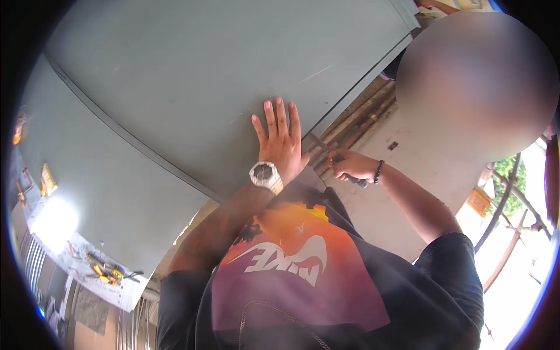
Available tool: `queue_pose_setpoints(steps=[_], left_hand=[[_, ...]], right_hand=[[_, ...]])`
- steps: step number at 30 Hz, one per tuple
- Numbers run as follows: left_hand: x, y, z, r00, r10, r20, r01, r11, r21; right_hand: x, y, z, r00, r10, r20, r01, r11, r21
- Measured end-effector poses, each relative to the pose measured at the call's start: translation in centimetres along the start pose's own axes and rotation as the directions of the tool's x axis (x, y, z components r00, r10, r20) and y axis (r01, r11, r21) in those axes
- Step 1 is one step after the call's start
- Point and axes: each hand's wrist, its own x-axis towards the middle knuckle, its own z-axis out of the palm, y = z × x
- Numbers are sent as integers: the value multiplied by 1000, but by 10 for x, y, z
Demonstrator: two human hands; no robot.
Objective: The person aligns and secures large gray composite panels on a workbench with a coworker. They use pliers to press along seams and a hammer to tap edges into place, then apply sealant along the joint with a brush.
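Observation:
My left hand [280, 146] lies flat on a large grey panel [175, 76], fingers stretched out and slightly spread, with a pale wristwatch on the wrist. To its right, my right hand [353, 165], with a dark beaded bracelet at the wrist, is closed round a hand tool [359, 182] with a dark handle. A narrow, flat metal part stretches from that hand toward the panel's right edge; the exact kind of tool is unclear. Whether its tip touches the edge cannot be made out. Thin scratches mark the panel above my left fingers.
A second grey panel section [116, 181] meets the first along a curved seam. At lower left, several yellow-and-black tools [108, 271] lie on a pale surface. A pale wall [379, 157] stands on the right. Another person's arm [440, 6] shows at top right, beside a blurred round patch.

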Motion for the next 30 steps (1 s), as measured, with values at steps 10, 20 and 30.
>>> queue_pose_setpoints(steps=[10,20,30], left_hand=[[20,19,-4,991,-120,60,111,984,137],[19,22,1,992,-113,57,104,985,138],[19,13,11,1000,-9,3,8,993,117]], right_hand=[[14,10,-31,956,-290,-39,249,877,-411],[6,15,-8,967,-165,-194,111,959,-262],[-33,-59,1,926,306,-221,-346,922,-174]])
